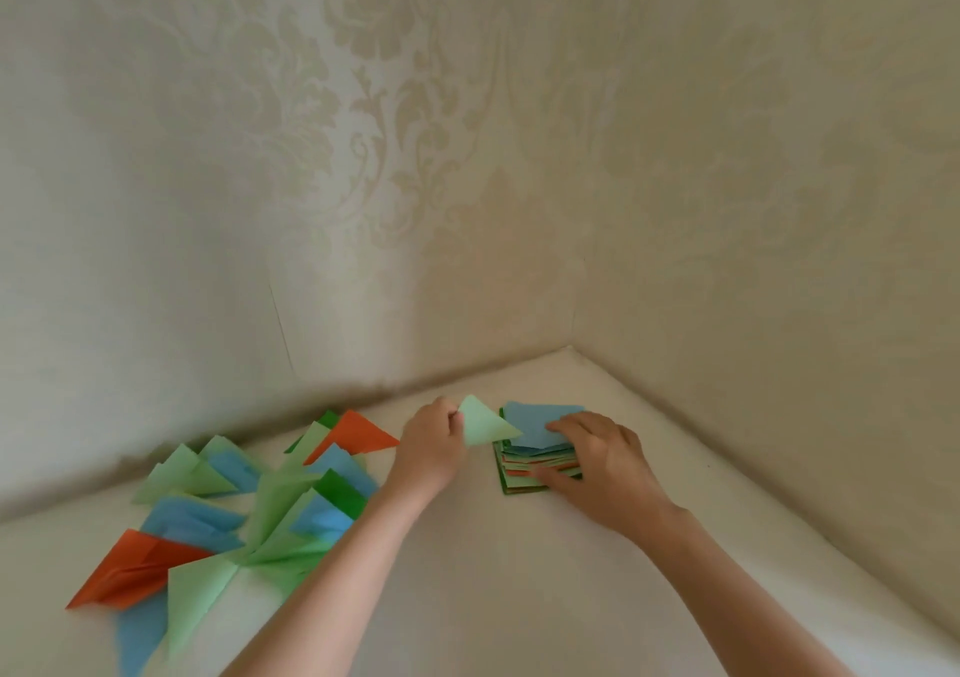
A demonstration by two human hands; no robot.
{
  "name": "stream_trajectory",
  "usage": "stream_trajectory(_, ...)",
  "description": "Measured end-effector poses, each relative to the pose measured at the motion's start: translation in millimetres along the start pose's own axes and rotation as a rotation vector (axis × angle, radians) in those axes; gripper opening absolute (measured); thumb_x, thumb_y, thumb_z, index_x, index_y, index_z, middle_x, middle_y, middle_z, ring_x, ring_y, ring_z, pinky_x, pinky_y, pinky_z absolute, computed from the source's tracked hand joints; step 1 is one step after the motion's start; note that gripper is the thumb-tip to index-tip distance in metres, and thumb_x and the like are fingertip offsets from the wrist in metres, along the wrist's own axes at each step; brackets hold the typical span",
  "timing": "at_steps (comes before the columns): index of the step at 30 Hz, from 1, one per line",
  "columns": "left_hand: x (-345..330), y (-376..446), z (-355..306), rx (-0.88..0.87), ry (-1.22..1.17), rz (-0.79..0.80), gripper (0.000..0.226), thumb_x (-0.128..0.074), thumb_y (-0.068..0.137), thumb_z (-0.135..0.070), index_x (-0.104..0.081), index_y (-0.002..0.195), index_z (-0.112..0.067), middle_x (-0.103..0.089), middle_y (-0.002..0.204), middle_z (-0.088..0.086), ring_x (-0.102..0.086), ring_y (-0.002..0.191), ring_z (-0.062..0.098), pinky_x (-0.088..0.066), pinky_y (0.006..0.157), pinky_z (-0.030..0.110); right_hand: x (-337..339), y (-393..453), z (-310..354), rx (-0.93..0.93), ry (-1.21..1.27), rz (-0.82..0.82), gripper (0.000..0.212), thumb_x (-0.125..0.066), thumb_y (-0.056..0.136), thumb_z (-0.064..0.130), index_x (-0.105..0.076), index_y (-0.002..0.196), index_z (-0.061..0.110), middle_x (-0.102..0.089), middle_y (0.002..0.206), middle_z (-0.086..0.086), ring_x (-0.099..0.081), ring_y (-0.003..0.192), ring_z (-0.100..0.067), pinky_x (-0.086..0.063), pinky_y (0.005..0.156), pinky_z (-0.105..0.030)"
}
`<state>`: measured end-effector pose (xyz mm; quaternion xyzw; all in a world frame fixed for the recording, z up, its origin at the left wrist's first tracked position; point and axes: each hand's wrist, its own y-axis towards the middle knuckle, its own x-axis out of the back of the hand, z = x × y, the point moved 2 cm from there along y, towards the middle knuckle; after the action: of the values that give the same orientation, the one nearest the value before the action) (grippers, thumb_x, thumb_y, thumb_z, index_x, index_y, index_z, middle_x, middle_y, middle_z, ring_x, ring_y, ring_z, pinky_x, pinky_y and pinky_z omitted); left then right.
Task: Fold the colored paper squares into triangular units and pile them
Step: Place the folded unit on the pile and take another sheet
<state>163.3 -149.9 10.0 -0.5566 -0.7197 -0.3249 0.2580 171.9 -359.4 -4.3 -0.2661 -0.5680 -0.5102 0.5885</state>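
My left hand point(431, 447) pinches a light green paper sheet point(485, 424) by one corner and lifts it off the stack of colored paper squares point(535, 460). That stack has a blue square on top. My right hand point(597, 460) lies on the stack, fingers spread over the blue sheet and thumb against the stack's front edge. A spread of folded triangular units point(244, 510) in light green, blue, dark green and orange lies on the white table at the left.
The white table point(493, 588) sits in a corner between two cream patterned walls point(363, 182). The stack stands close to that corner. The folded units reach near the left wall and the table's lower left area.
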Motion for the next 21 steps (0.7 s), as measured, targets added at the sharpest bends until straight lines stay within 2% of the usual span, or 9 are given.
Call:
stream_trajectory(3,17,14,25,0.032,0.122,-0.069,0.023,-0.039,0.099,-0.014,-0.041,0.076,-0.014,-0.049,0.08,0.004,-0.048,0.081,0.025,-0.031,0.068,0.035,-3,7,12,0.018,0.022,-0.062,0.063,-0.048,0.089,0.06,-0.039,0.141,0.027,-0.038,0.147,0.011,-0.028,0.138,-0.007,-0.01,0.116,-0.027)
stream_trajectory(5,21,21,39,0.06,0.207,-0.078,0.021,-0.039,0.098,-0.017,-0.043,0.077,-0.016,-0.054,0.084,0.004,-0.051,0.086,0.026,-0.033,0.069,0.035,-9,11,18,-0.003,0.039,-0.054,0.063,-0.045,0.091,0.059,-0.036,0.143,0.025,-0.04,0.147,0.01,-0.031,0.137,-0.007,-0.009,0.116,-0.027)
stream_trajectory(7,20,25,45,0.059,0.236,-0.059,0.016,-0.041,0.098,-0.017,-0.05,0.085,-0.017,-0.058,0.093,0.005,-0.054,0.096,0.029,-0.036,0.074,0.036,-15,12,23,-0.033,0.031,-0.053,0.059,-0.045,0.092,0.058,-0.04,0.141,0.025,-0.047,0.141,0.009,-0.039,0.131,-0.008,-0.015,0.114,-0.027)
stream_trajectory(10,17,23,47,-0.004,0.256,-0.128,0.022,-0.047,0.096,-0.015,-0.057,0.116,-0.015,-0.058,0.113,0.008,-0.05,0.108,0.028,-0.037,0.089,0.035,-20,8,27,-0.044,-0.004,-0.127,0.044,-0.048,0.092,0.051,-0.055,0.129,0.027,-0.058,0.129,0.011,-0.05,0.121,-0.009,-0.028,0.107,-0.027)
stream_trajectory(13,16,11,38,-0.099,0.316,-0.276,0.029,-0.052,0.092,-0.012,-0.054,0.121,-0.017,-0.054,0.118,0.007,-0.044,0.11,0.026,-0.03,0.092,0.03,-21,6,32,-0.04,0.005,-0.229,0.028,-0.049,0.095,0.04,-0.071,0.106,0.026,-0.068,0.11,0.008,-0.06,0.107,-0.014,-0.036,0.099,-0.031)
stream_trajectory(15,13,-2,29,-0.136,0.245,-0.252,0.028,-0.053,0.09,-0.009,-0.056,0.117,-0.019,-0.052,0.117,0.003,-0.042,0.11,0.021,-0.029,0.091,0.026,-19,5,36,-0.039,-0.003,-0.245,0.026,-0.05,0.095,0.034,-0.074,0.094,0.024,-0.069,0.106,0.008,-0.062,0.104,-0.014,-0.036,0.099,-0.033)
stream_trajectory(17,6,-18,20,-0.165,0.113,-0.155,0.028,-0.053,0.09,-0.007,-0.057,0.115,-0.019,-0.051,0.116,0.0,-0.043,0.11,0.017,-0.033,0.091,0.023,-10,2,41,-0.026,0.012,-0.299,0.015,-0.063,0.089,0.025,-0.076,0.084,0.022,-0.072,0.102,0.007,-0.065,0.099,-0.015,-0.04,0.096,-0.036)
stream_trajectory(19,0,-37,12,-0.213,0.019,-0.076,0.03,-0.053,0.09,-0.006,-0.056,0.116,-0.02,-0.05,0.117,-0.003,-0.045,0.111,0.014,-0.039,0.093,0.024,1,-5,44,0.011,0.039,-0.415,0.004,-0.078,0.076,0.017,-0.076,0.074,0.021,-0.073,0.092,0.005,-0.068,0.088,-0.019,-0.048,0.085,-0.04)
stream_trajectory(21,-5,-60,5,-0.283,-0.037,-0.067,0.036,-0.055,0.087,-0.003,-0.056,0.118,-0.02,-0.049,0.118,-0.004,-0.046,0.111,0.011,-0.039,0.094,0.019,9,-18,47,0.066,0.049,-0.502,0.008,-0.082,0.071,0.017,-0.076,0.073,0.021,-0.073,0.087,0.005,-0.067,0.082,-0.02,-0.049,0.077,-0.039)
